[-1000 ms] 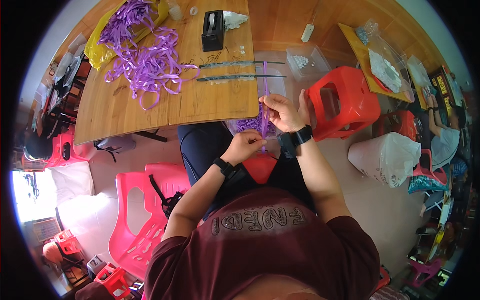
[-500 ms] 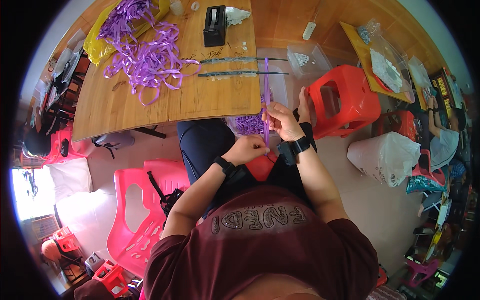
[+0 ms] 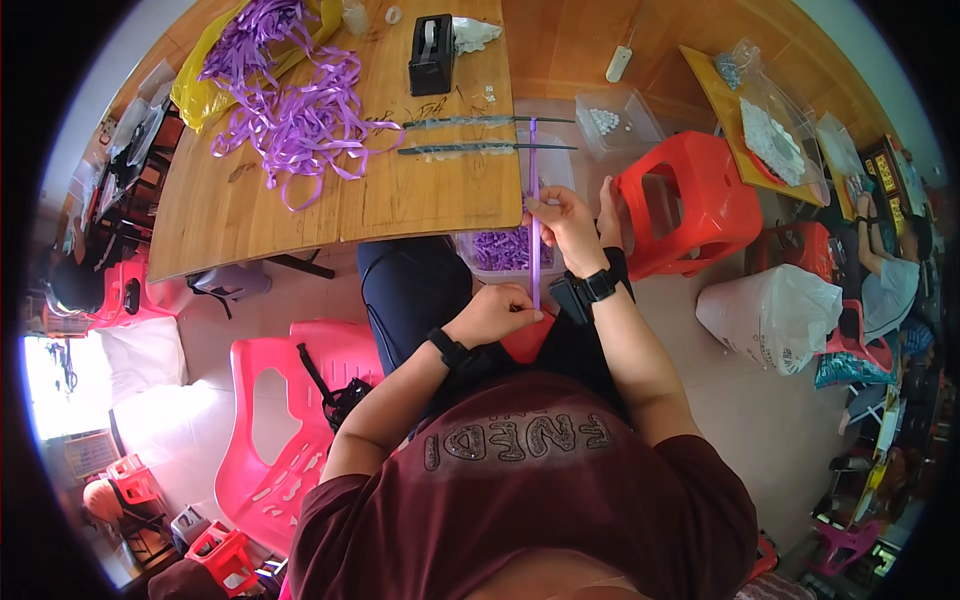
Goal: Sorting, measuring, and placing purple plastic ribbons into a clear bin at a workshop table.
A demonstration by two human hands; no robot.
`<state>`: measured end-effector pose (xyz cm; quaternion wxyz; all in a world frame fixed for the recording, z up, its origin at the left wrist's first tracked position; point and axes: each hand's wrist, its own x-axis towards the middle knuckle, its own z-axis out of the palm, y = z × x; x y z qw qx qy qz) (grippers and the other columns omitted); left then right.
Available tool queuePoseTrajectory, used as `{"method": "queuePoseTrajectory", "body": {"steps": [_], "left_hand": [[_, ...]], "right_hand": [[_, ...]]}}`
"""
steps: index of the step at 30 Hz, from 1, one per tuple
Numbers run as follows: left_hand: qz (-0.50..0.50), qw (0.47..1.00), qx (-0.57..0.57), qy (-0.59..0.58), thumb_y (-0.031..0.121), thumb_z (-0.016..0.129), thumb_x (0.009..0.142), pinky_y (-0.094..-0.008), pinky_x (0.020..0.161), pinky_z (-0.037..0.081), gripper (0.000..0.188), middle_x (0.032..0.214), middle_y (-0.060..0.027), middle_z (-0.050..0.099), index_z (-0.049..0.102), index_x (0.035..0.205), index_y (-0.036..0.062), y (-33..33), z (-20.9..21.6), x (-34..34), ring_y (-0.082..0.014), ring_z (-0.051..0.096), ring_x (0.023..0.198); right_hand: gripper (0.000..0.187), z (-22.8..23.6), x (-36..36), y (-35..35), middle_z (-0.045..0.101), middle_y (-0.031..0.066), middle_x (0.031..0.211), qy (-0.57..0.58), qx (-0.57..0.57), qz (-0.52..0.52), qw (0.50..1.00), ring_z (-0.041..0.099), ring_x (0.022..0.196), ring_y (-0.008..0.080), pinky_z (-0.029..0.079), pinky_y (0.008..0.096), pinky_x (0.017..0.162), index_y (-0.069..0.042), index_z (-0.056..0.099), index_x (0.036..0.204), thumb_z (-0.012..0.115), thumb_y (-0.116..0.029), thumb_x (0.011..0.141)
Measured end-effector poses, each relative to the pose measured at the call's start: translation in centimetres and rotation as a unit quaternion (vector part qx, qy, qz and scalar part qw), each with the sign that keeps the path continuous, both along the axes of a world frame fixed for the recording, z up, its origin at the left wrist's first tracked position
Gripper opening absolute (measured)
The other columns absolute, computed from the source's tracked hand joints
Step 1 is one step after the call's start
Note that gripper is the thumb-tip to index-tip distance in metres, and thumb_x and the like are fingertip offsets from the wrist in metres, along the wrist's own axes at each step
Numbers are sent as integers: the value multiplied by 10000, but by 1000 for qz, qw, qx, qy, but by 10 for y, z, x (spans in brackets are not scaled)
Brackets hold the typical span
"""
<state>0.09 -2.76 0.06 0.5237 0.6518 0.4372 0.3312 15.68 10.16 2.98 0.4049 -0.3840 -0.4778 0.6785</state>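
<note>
A purple ribbon [image 3: 535, 170] hangs taut from two thin dark rods [image 3: 548, 147] that jut past the right edge of the table. Its lower end is pinched by my left hand [image 3: 497, 314], low over my lap. Higher up, my right hand [image 3: 565, 221] has its fingers closed around the same ribbon beside the table corner. The rods are taped down to the wooden tabletop. Below the ribbon, a clear plastic bin [image 3: 500, 262] holds many short purple ribbon pieces, partly hidden by my right hand and the table.
Loose purple ribbon [image 3: 300, 130] lies heaped on the wooden table [image 3: 400, 205], spilling from a yellow bag [image 3: 190, 90]. A black tape dispenser [image 3: 431, 65] stands at the back. On my right are a red stool [image 3: 690, 200] and a white sack [image 3: 760, 315]; a pink chair [image 3: 250, 430] is left.
My left hand has shifted slightly down and right with the ribbon's end, and my right hand has moved up a little along it. The ribbon looks straighter.
</note>
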Motion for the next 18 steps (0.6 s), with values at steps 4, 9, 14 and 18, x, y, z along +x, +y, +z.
{"method": "queuePoseTrajectory", "body": {"steps": [4,9,14,18], "left_hand": [[15,995,83,57,120,740,848,-307,621,483,171,731,-86,621,677,806,-33,0,-5,4,-173,590,664],[29,988,128,76,143,744,847,-307,626,492,182,739,-102,628,686,808,-25,-4,-4,5,-190,615,675],[3,980,-194,-50,176,731,902,-262,609,480,223,724,-44,640,699,831,-33,-6,16,1,-114,608,653],[-15,970,-225,-96,213,712,931,-248,625,484,253,771,-7,663,700,873,-33,-9,39,-3,-61,592,682]], "right_hand": [[179,2,-11,23,671,35,738,0,30,-38,999,488,512,40,343,177,451,-38,628,993,705,-187,930],[156,11,-18,43,623,-36,716,-15,-1,-69,997,472,511,37,339,189,459,-37,702,999,706,-172,921],[172,5,-15,58,613,-41,747,23,-18,-50,998,491,576,33,344,197,483,-50,708,1062,694,-153,925],[178,3,-20,55,611,-38,770,77,22,-65,995,517,646,31,354,197,493,-64,701,1088,679,-153,935]]}}
